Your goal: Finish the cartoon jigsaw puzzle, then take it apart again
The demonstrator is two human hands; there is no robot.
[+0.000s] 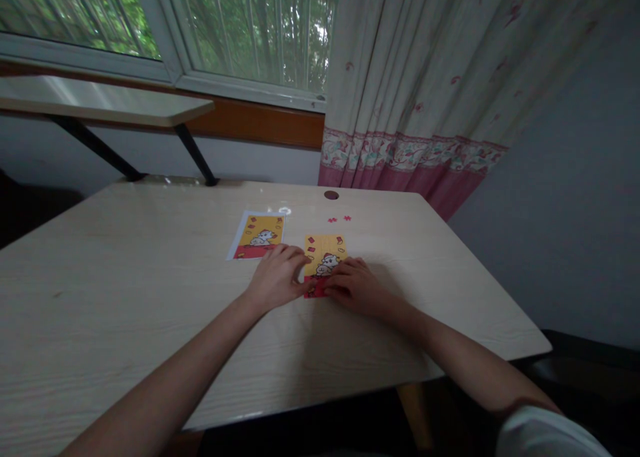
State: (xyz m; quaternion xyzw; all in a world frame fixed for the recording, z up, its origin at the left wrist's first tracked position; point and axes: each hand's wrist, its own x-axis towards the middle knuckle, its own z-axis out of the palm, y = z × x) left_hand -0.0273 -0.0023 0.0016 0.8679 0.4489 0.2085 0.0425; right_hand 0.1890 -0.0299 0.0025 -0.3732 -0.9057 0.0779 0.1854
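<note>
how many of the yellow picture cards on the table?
2. One yellow card lies under both hands, left hand and right hand pressing on its near red end. The other card, white-bordered, lies just left of it, untouched. None seem hidden.

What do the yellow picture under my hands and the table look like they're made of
The yellow picture looks like thin printed paper or card: flat, matte, with a cartoon print. The table seems to be pale wood-grain laminate: streaked grain, slight sheen near the window. Real wood can't be ruled out.
</note>
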